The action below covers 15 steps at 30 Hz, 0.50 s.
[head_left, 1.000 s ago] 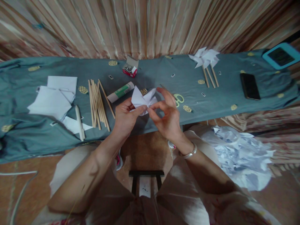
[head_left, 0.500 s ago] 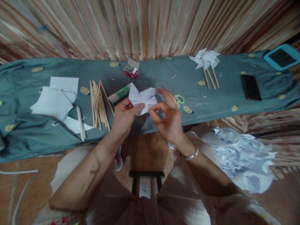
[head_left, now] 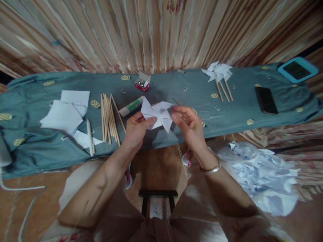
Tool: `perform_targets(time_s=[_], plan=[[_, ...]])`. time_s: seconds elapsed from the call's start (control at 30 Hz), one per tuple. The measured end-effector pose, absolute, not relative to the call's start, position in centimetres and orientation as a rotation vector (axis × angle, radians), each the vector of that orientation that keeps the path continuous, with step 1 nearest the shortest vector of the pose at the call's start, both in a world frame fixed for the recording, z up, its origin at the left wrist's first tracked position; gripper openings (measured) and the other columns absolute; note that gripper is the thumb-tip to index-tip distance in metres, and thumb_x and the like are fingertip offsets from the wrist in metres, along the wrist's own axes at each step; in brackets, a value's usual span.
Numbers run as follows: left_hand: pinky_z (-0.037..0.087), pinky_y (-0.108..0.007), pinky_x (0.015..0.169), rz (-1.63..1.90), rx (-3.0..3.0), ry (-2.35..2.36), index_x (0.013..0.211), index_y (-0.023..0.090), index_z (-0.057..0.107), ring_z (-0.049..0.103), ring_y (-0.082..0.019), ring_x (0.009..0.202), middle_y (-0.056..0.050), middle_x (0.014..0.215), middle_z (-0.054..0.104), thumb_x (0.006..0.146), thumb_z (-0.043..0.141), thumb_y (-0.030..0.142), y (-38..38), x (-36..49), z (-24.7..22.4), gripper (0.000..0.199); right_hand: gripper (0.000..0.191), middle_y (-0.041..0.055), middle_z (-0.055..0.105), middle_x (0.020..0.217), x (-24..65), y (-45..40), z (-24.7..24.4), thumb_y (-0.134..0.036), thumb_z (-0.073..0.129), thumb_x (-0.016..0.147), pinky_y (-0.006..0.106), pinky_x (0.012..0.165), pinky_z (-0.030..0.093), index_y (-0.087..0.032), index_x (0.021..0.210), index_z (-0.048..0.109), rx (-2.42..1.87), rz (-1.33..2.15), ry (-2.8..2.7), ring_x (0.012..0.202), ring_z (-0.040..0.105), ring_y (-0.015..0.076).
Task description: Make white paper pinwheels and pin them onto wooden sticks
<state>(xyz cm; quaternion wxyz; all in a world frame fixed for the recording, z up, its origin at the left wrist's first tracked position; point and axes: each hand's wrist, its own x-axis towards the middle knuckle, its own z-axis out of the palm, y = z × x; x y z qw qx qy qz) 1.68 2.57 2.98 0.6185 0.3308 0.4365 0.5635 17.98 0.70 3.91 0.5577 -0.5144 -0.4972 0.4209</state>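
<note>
A white paper pinwheel (head_left: 158,114) is held above the near edge of the table, its folded blades spread out. My left hand (head_left: 137,129) grips it from the left, thumb on top close to its middle and fingers underneath. At its right side is my right hand (head_left: 190,127), fingers loosely curled and a little apart, fingertips beside the tip of a blade. Whether they touch the paper is hard to tell. Behind that hand lies a pair of scissors (head_left: 176,101), mostly hidden. A green and white glue stick or tube (head_left: 131,106) rests behind my left hand.
Left on the cloth are wooden sticks (head_left: 107,117), white paper sheets (head_left: 62,114) and a white pen-like tool (head_left: 90,136). Farther back sits a small red box of metal pins (head_left: 142,84). Finished pinwheels (head_left: 218,71), a phone (head_left: 266,100) and a bag of paper scraps (head_left: 264,178) are right.
My right hand has drawn back to the right from the pinwheel's middle, and its lower right blade now points outward. The left hand keeps its hold. The whole view has shifted slightly.
</note>
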Motion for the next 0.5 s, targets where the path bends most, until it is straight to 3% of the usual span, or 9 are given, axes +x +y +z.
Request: perform_targets(time_s=[0.2, 0.5], plan=[[0.053, -0.030, 0.073, 1.260, 0.758, 1.020, 0.083, 0.017, 0.075, 0.068, -0.016, 0.070, -0.003, 0.082, 0.078, 0.050, 0.089, 0.025, 2.4, 2.2, 3.1, 0.036, 0.049, -0.0012, 0.076, 0.090, 16.8, 1.2, 3.6, -0.035, 0.087, 0.061, 0.034, 0.085, 0.057, -0.023, 0.104, 0.065, -1.075, 1.496, -0.811, 0.081, 0.071, 0.0172], [0.052, -0.030, 0.074, 1.277, 0.776, 1.036, 0.082, 0.016, 0.075, 0.068, -0.016, 0.071, -0.003, 0.081, 0.077, 0.050, 0.091, 0.028, 2.7, 1.6, 3.2, 0.038, 0.070, -0.0038, 0.074, 0.081, 15.6, 1.4, 3.1, -0.029, 0.091, 0.052, 0.032, 0.081, 0.058, -0.023, 0.112, 0.056, -1.076, 1.499, -0.644, 0.075, 0.071, 0.0163]])
